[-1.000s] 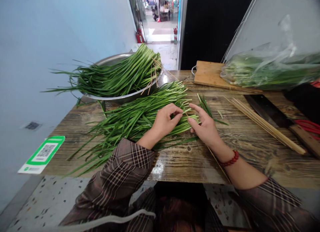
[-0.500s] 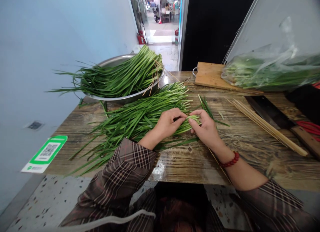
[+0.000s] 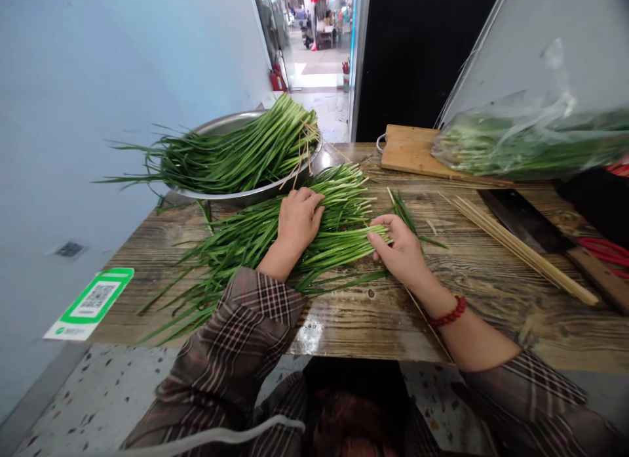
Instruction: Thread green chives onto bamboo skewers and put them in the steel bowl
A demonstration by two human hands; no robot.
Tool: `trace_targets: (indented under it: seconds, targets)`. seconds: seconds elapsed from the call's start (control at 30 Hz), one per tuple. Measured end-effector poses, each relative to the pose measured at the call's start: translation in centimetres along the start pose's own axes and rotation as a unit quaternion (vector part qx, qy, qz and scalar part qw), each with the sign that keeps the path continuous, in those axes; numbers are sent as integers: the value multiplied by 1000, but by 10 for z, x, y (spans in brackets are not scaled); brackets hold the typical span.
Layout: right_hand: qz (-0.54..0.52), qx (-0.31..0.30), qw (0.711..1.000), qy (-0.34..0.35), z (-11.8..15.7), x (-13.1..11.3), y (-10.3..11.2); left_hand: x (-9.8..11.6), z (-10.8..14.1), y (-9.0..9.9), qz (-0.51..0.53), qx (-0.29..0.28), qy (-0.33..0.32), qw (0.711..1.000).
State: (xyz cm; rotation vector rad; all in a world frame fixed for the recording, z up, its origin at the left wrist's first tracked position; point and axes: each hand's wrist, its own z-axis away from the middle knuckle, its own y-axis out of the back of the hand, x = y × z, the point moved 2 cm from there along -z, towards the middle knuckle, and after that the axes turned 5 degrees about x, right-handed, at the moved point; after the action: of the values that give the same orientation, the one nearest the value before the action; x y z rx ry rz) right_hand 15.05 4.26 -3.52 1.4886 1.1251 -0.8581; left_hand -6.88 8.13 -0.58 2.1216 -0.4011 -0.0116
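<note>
A person in brown plaid sleeves works over long, thin green stalks with pale ends at a brown wood-grained bench [image 3: 344, 326]; the right hand [image 3: 399, 247], a red beaded bracelet [image 3: 448, 313] at its wrist, closes thumb and fingers on the pale ends of a slim bundle of green stalks [image 3: 344, 246]; the bundle lies along the near side of a broad loose pile of dark green stalks [image 3: 250, 234], its leafy length running leftward from the right hand's fingers toward the other wrist; the left hand [image 3: 299, 218] rests palm down, fingers bent, on top of the pile, well apart from the right, though whether it grips any stalks cannot be told; a thin wooden stick [image 3: 427, 322] runs from beneath the right hand to the bench's near edge; just behind the pile, an oval stainless-steel basin [image 3: 246, 200] holds a heap of similar greens [image 3: 236, 152], their pale ends also to the right; a few short green cuttings [image 3: 405, 214] lie just beyond the right hand; farther right are a sheaf of pale wooden skewers [image 3: 521, 247], a dark-bladed cleaver with a wooden handle [image 3: 521, 214] and a wooden cutting board [image 3: 407, 149], partly covered by a clear plastic bag of greens [image 3: 531, 139].
</note>
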Motion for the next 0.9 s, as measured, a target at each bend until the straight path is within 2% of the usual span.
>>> trace_targets:
  seconds: [0.13,0.27,0.4,0.6,0.77,0.9]
  targets:
    - [1,2,1000,-3,0,1,0,7,2,2,-42,-21,3,999]
    - [-7,2,1000,-1,0,1,0,11,3,5,-24,-2,9,1000]
    - [-12,3,1000,1,0,-2,0,19,4,8,13,13,-11,1000]
    - [-12,-6,1000,-10,0,-6,1,31,5,10,147,40,-23,988]
    - [-18,-19,1000,-9,0,-8,2,42,10,4,266,-9,7,964]
    - [-25,-19,999,-7,0,-8,2,50,12,4,339,-17,0,941]
